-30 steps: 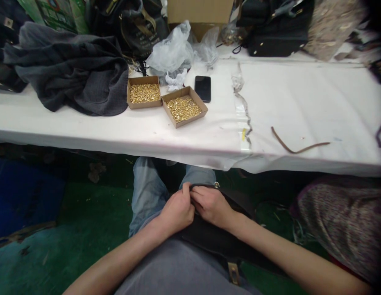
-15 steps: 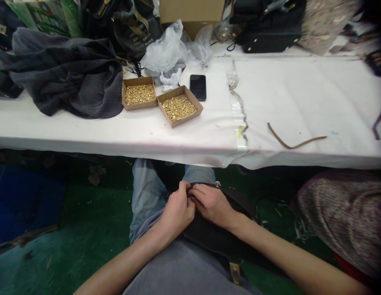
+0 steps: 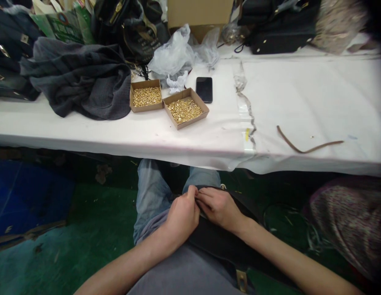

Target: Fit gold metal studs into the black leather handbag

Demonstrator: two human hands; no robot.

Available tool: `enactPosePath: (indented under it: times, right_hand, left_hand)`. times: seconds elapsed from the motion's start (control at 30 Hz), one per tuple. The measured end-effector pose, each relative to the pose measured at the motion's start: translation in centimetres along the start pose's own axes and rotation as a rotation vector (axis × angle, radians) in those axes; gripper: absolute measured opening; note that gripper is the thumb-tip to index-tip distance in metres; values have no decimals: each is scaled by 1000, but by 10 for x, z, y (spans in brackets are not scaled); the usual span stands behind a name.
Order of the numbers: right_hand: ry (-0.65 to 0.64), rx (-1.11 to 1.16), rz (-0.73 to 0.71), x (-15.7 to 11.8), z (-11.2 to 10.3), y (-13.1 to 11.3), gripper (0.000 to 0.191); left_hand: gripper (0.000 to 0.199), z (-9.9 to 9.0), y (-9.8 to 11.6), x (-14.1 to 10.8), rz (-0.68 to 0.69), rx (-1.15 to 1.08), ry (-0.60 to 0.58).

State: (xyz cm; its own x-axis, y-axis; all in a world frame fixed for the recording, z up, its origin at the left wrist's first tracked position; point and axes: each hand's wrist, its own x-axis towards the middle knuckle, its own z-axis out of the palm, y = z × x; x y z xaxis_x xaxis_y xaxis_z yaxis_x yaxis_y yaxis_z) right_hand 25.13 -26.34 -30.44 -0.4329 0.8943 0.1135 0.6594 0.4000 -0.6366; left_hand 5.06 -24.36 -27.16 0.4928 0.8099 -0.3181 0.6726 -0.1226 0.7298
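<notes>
The person sits at the white table (image 3: 209,139) with a black leather bag (image 3: 221,241) in the lap. The left hand (image 3: 182,216) and right hand (image 3: 220,208) meet at its upper edge; the fingertips of both are pinched together on that edge, though what lies between them is hidden. In my judgement the grip should stay close and even, hands touching, so the edge does not slip. The bag is dark and matte; a brass fitting (image 3: 240,280) shows below the right wrist.
</notes>
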Motion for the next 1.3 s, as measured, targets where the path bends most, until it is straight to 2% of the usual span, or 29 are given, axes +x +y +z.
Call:
enactPosePath:
  times: [0.2,0.33,0.57,0.73,0.8,0.9,1.1,1.2,1.3]
  right_hand:
    - [17,0,-6,2,-6,2,23]
    - [42,62,6,4,-9,4,21]
    - [68,176,60,-2,-3,13,26]
    - [28,316,296,-1,-4,7,22]
    - [33,266,293,-2,-3,7,16]
    - [15,144,220,-5,1,12,17]
    - [-35,23,111,-9,9,20,21]
    - [-54,32,149,-7,3,15,20]
    - [-97,57,242,-7,-11,8,16]
  left_hand:
    - [32,-8,18,0,-43,256,-119]
    - [33,-11,22,4,-27,245,-150]
    - [39,-13,26,1,-111,197,-147]
    - [47,-21,35,1,-133,167,-163]
    - [47,-23,36,3,-143,154,-150]
    - [43,-25,34,10,-150,152,-122]
    - [31,-21,26,21,-95,272,-165]
    - [33,-21,24,24,-56,288,-179]
    - [34,-26,25,27,-48,284,-209]
